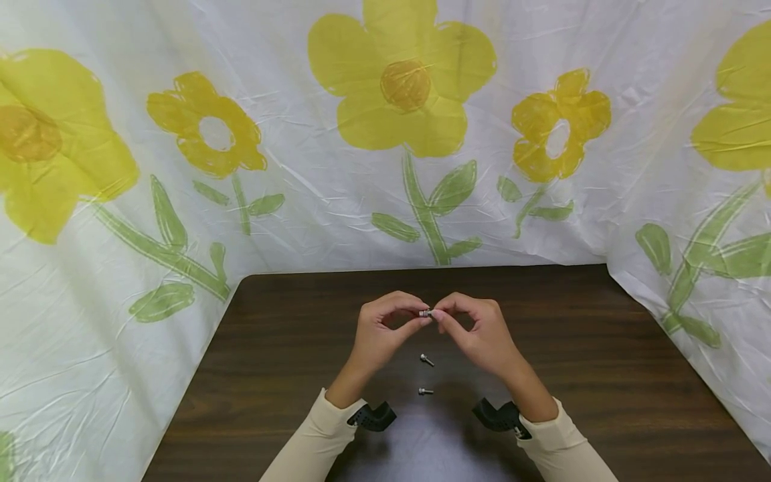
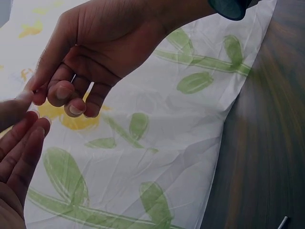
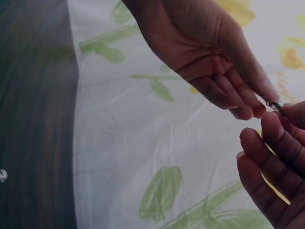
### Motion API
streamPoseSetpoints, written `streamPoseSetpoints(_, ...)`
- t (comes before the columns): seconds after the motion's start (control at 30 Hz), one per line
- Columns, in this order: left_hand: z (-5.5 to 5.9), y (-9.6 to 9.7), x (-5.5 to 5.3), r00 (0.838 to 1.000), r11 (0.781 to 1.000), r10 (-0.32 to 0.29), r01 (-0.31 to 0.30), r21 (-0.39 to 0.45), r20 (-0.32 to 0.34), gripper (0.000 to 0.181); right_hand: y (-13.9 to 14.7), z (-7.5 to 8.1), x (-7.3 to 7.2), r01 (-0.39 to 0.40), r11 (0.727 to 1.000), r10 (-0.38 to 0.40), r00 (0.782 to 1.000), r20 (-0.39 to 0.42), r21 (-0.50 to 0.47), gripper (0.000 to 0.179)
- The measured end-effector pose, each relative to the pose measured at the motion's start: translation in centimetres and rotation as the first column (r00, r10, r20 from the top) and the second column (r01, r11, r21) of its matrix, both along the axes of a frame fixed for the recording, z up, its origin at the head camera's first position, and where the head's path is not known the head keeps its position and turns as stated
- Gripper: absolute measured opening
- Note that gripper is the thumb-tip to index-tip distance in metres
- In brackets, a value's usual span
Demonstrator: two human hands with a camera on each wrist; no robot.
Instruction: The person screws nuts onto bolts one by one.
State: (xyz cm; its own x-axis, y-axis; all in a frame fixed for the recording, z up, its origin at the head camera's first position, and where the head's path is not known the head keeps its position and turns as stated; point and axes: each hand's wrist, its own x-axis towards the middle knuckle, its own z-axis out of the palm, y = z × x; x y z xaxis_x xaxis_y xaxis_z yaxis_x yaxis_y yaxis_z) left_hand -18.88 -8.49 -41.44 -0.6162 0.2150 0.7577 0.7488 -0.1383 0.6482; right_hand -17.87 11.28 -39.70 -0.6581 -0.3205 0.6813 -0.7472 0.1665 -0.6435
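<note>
Above the middle of the table, both hands meet at a small silver bolt. My left hand pinches its left end between thumb and forefinger. At the other end, the thumb and fingertips of my right hand pinch it. Fingertips cover most of the bolt; a bit of shiny metal shows between them in the right wrist view. Nearer the body, two similar bolts lie on the table: an upper bolt, slanted, and a lower bolt, lying sideways with its head to the left.
The dark wood-grain table extends around the hands. A white curtain with yellow flowers hangs behind it and along both sides. Black wrist mounts sit at both cream sleeves.
</note>
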Motion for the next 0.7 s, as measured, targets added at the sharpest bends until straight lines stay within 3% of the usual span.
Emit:
streamPoseSetpoints(0.2,1.6,0.1,1.1,0.999,0.999,0.030,-0.029,-0.027,0.040,0.012,0.1,-0.1,0.1,-0.011,1.000,0.011,1.000,0.007,0.003,0.023)
streamPoseSetpoints(0.3,1.6,0.1,1.1,0.996,0.999,0.035,-0.033,-0.031,0.076,0.008,0.1,-0.1,0.0,-0.010,1.000,0.010,1.000,0.002,0.000,0.023)
streamPoseSetpoints(0.4,0.8,0.0,0.6,0.994,0.999,0.051,-0.049,-0.022,0.095,0.008,0.1,-0.1,0.0,0.004,1.000,-0.004,1.000,0.003,-0.001,0.023)
streamPoseSetpoints(0.57,-0.4,-0.1,-0.3,0.998,0.998,0.060,-0.060,-0.007,0.016,0.032,0.0,0.0,0.0,0.033,0.999,-0.033,0.999,0.013,0.008,0.024)
streamPoseSetpoints(0.7,-0.5,-0.1,-0.4,0.999,0.999,0.035,-0.035,0.000,-0.038,0.033,-0.1,0.1,0.0,0.031,0.999,-0.031,1.000,-0.007,0.015,0.024)
